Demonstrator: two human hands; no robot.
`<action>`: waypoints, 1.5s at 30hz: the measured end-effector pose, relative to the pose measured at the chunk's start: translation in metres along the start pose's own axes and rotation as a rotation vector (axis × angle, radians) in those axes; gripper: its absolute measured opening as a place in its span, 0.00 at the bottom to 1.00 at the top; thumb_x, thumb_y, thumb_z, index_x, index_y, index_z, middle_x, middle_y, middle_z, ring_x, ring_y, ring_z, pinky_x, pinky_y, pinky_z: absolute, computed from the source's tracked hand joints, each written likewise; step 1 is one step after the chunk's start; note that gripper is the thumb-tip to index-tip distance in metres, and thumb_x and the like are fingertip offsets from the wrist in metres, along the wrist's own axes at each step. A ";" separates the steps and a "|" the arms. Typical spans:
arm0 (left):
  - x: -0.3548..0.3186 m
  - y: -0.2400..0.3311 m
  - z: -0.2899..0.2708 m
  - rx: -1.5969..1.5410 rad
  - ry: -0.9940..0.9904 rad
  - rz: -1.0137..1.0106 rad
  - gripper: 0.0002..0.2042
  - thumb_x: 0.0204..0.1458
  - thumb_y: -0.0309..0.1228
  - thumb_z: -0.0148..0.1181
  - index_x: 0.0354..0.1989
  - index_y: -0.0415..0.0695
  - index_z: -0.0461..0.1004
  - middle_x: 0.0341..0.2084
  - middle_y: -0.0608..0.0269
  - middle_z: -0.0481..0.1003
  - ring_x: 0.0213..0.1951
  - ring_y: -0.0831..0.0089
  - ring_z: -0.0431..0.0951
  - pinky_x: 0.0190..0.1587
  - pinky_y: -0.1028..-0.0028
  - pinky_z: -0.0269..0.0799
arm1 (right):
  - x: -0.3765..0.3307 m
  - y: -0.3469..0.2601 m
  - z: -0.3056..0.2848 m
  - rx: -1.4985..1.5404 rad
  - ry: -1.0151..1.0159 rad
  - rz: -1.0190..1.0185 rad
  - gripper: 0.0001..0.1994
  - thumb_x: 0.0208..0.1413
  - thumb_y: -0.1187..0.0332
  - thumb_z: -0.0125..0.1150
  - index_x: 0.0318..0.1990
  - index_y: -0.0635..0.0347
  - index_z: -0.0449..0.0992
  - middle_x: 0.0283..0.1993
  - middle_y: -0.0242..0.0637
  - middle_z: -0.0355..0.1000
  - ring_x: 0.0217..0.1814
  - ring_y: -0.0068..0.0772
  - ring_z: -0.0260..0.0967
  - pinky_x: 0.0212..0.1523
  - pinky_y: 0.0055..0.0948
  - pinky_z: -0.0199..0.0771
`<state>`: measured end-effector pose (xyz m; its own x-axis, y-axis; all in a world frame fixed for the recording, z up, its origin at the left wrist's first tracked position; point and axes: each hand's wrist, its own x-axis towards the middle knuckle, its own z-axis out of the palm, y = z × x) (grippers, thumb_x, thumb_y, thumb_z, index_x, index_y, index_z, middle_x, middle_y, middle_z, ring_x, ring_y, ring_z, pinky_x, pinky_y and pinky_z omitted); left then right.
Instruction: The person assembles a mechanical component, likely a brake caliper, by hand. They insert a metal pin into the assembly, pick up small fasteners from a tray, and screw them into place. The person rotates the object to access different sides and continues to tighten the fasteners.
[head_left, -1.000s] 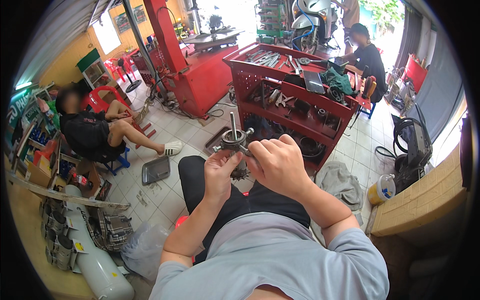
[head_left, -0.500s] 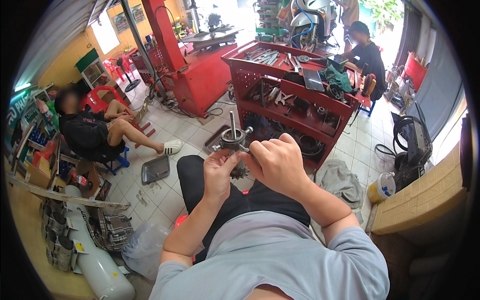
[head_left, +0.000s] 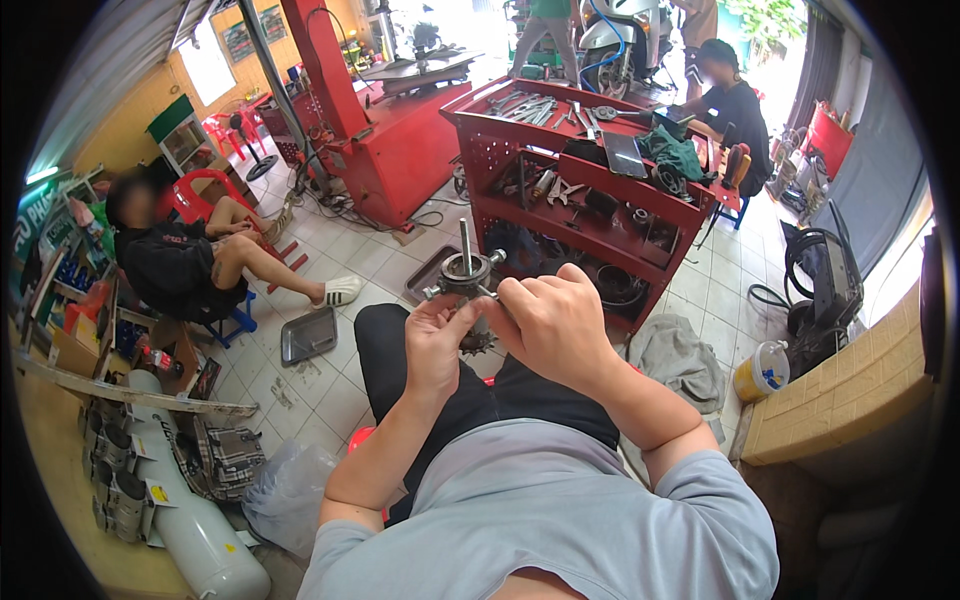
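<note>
Over my lap, my left hand (head_left: pixel 436 338) is closed round a metal ring clamp (head_left: pixel 466 273) with bolts sticking out of its sides. A shaft (head_left: pixel 465 242) stands upright through the ring's middle. Below the ring, a dark toothed gear (head_left: pixel 477 343) shows, partly covered by my fingers. My right hand (head_left: pixel 548 325) is curled against the near right side of the clamp. Its thumb and fingers are pinched at a bolt there, which they mostly hide.
Ahead stands a red tool cart (head_left: pixel 590 205) with wrenches (head_left: pixel 525 107) and a phone (head_left: pixel 625 155). Metal trays (head_left: pixel 310 336) lie on the tiled floor. A seated person (head_left: pixel 180 250) is at left, another (head_left: pixel 735 105) behind the cart. A grey cloth (head_left: pixel 680 362) and bucket (head_left: pixel 762 373) are at right.
My hands keep almost the same grip on the clamp. At the back, a person in a green top has come into view beside the motorbike. The whole view has shifted slightly.
</note>
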<state>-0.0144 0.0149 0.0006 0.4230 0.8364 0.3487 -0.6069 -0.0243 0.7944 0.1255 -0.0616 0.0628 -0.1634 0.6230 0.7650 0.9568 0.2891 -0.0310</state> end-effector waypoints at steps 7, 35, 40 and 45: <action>0.001 -0.003 -0.004 -0.016 0.024 0.031 0.09 0.51 0.18 0.60 0.42 0.38 0.76 0.35 0.61 0.78 0.35 0.80 0.77 0.40 0.81 0.72 | 0.003 -0.003 -0.005 0.068 0.013 0.045 0.13 0.49 0.63 0.62 0.21 0.54 0.64 0.14 0.28 0.63 0.17 0.30 0.65 0.24 0.31 0.53; -0.001 -0.004 0.005 0.098 0.043 0.063 0.06 0.50 0.21 0.62 0.37 0.36 0.78 0.33 0.65 0.76 0.35 0.82 0.73 0.40 0.80 0.68 | -0.002 -0.010 0.003 0.015 0.042 0.058 0.15 0.49 0.65 0.61 0.17 0.54 0.62 0.10 0.32 0.60 0.11 0.35 0.57 0.23 0.32 0.51; 0.000 0.000 0.001 0.086 0.055 0.093 0.05 0.50 0.19 0.61 0.36 0.36 0.78 0.35 0.65 0.75 0.38 0.81 0.73 0.42 0.80 0.69 | 0.002 -0.015 -0.008 0.096 0.045 0.054 0.10 0.46 0.65 0.66 0.29 0.56 0.70 0.18 0.28 0.68 0.18 0.30 0.65 0.26 0.29 0.55; 0.001 0.004 0.001 0.015 0.040 0.112 0.05 0.50 0.18 0.62 0.35 0.36 0.78 0.35 0.64 0.76 0.38 0.80 0.73 0.42 0.80 0.70 | -0.002 -0.011 0.000 0.070 0.118 -0.058 0.12 0.43 0.68 0.67 0.35 0.57 0.72 0.22 0.29 0.70 0.22 0.29 0.67 0.28 0.29 0.57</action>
<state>-0.0155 0.0145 0.0046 0.3254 0.8492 0.4159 -0.6385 -0.1271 0.7591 0.1156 -0.0662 0.0620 -0.1844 0.5150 0.8371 0.9270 0.3742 -0.0261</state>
